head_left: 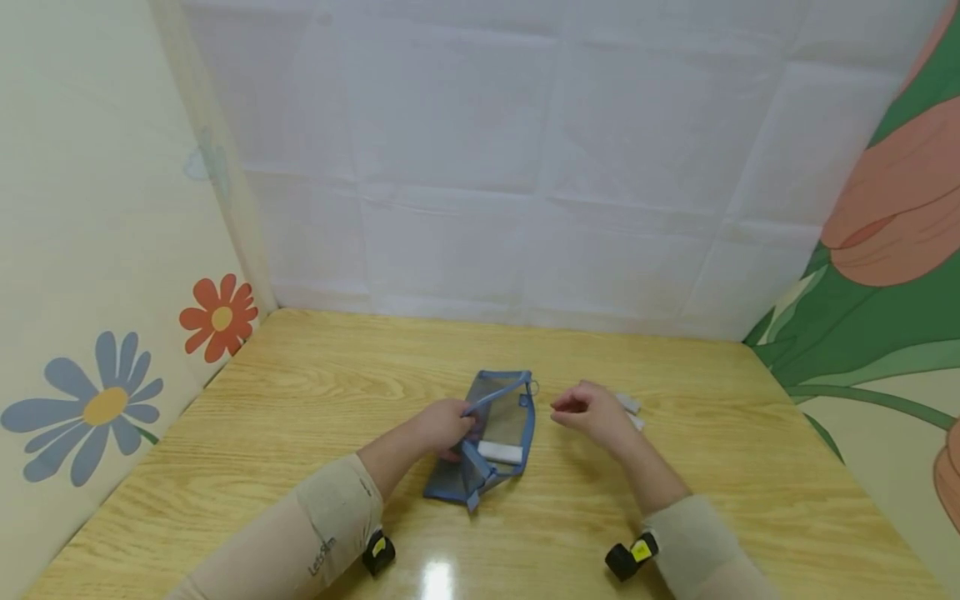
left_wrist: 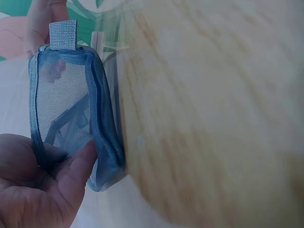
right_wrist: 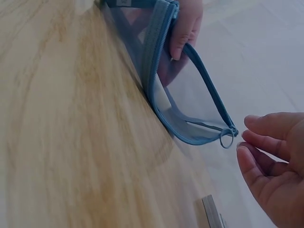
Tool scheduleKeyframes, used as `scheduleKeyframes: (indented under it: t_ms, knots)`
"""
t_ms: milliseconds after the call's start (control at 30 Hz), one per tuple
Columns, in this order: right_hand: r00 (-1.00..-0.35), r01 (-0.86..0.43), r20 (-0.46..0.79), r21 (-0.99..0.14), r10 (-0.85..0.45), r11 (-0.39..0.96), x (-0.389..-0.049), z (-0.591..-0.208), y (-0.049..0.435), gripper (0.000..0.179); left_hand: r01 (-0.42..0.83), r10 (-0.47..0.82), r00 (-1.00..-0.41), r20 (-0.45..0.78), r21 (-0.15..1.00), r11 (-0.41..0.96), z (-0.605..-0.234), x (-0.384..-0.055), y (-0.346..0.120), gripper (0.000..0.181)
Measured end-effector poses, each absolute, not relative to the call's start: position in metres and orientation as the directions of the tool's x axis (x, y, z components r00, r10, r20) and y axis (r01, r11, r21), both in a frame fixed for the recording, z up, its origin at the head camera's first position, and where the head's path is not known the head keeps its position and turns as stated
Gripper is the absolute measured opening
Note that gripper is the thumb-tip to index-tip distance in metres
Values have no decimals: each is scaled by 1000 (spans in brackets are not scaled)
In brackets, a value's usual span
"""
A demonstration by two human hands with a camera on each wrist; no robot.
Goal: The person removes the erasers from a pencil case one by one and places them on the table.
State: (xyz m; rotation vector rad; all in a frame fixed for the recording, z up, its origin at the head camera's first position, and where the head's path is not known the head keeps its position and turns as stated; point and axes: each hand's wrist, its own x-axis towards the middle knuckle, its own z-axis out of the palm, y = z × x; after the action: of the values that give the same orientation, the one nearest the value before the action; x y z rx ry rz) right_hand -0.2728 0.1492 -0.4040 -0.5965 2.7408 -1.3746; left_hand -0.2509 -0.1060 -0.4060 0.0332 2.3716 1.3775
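A blue mesh zipper pouch (head_left: pixel 504 421) lies on the table with its zipper undone and its mouth spread. My left hand (head_left: pixel 446 429) grips one side of it, thumb and fingers around the edge, as the left wrist view shows on the mesh pouch wall (left_wrist: pixel 61 85). A white block (head_left: pixel 501 452) sits within the pouch mouth. My right hand (head_left: pixel 596 412) is just right of the pouch, fingers loosely bent and holding nothing. In the right wrist view its fingertips are close beside the small pull ring (right_wrist: pixel 227 138) at the pouch corner.
Small white pieces (head_left: pixel 628 403) lie on the wooden table (head_left: pixel 337 358) behind my right hand, partly hidden by it. A white sheet (head_left: pixel 450 167) hangs at the back, and flower-patterned panels (head_left: pixel 90 250) stand at both sides.
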Motion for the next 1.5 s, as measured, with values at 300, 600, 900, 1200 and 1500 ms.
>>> scheduleKeyframes:
  t_ms: [300, 600, 900, 1200, 1500]
  knots:
    - [-915, -305, 104, -809, -389, 503, -271, -411, 134, 17, -180, 214, -920, -327, 841, 510, -407, -251, -105, 15]
    - [-908, -287, 59, -809, -415, 513, -266, -416, 121, 17, -183, 217, -918, -332, 840, 511, -407, -253, -106, 15]
    - [-886, -291, 40, -823, -462, 487, -264, -428, 114, 20, -174, 222, -918, -330, 835, 522, -408, -253, -106, 15]
    - [-869, -318, 27, -796, -494, 515, -263, -433, 112, 27, -194, 216, -913, -347, 834, 517, -407, -254, -106, 17]
    - [-840, -347, 19, -788, -543, 509, -261, -434, 111, 27, -189, 225, -908, -353, 825, 532, -406, -254, -107, 17]
